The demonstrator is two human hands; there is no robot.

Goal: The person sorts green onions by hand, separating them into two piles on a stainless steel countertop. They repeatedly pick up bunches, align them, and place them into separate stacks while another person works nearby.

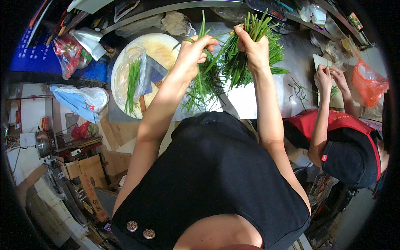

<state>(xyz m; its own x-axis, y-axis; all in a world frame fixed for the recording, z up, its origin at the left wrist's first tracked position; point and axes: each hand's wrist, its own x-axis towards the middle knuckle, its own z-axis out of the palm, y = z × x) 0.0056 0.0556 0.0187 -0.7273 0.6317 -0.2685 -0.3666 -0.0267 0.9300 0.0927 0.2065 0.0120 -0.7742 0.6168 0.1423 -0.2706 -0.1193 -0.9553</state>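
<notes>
My right hand [254, 50] grips a thick bundle of green chives [239, 67], its cut ends upward and its leaves hanging down. To its left, my left hand [193, 54] is closed on a few long green strands, some reaching across to the bundle. Below it, a loose heap of thin greens [201, 90] lies on the steel table [184, 115]. On the round cutting board [159, 40] at the left, more chives [133, 81] lie on a clear plastic bag [120, 67], beside a dark cleaver blade [153, 71] partly hidden by my left forearm.
At the right a co-worker's hands [331, 75] work over a pale board [319, 59], near an orange plastic bag [368, 81]. Stray stems [299, 90] lie between us. A metal shelf edge [187, 4] runs along the back. Bagged items [70, 53] hang at the left.
</notes>
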